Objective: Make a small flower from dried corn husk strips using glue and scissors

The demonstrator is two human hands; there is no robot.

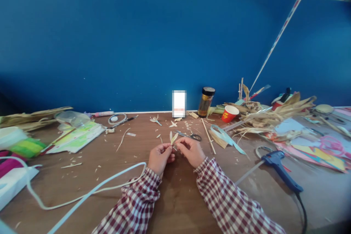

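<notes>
My left hand (160, 157) and my right hand (191, 150) meet over the middle of the brown table (178, 197). Both are closed in a pinch on a small pale husk piece (173, 138) with pointed leaves that stick up between the fingertips. Both arms wear red and white checked sleeves. A pair of scissors (189, 136) lies on the table just beyond my right hand. Husk scraps are scattered around the hands.
A blue glue gun (281, 170) lies at the right with its cable. A white cable (90, 192) loops at the left. At the back stand a dark-lidded jar (206, 101), a red paper cup (229, 113) and a heap of dried husks (274, 117). Papers (75, 137) lie left.
</notes>
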